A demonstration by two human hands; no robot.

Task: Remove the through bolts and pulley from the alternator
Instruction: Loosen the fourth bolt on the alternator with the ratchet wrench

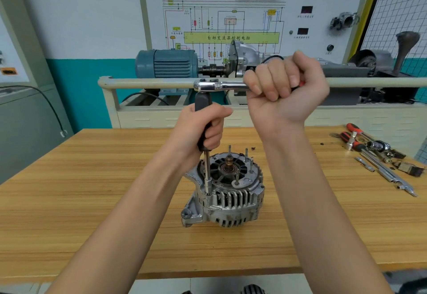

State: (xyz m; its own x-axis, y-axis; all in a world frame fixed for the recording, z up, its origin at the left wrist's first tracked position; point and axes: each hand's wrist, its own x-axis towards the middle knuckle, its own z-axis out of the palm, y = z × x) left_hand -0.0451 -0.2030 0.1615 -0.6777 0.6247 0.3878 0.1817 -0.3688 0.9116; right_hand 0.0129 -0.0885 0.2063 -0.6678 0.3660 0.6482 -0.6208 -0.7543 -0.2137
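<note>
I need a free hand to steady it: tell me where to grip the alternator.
Grip the alternator by its ribbed round body, coming from the right side. The extension and left hand occupy the left edge, and studs stick up from the top face.

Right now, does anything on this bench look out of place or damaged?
Nothing looks damaged. The silver finned alternator sits upright on the wooden bench, unclamped. Small dark crumbs lie near the loose chrome sockets and red-handled tools scattered at the right.
</note>
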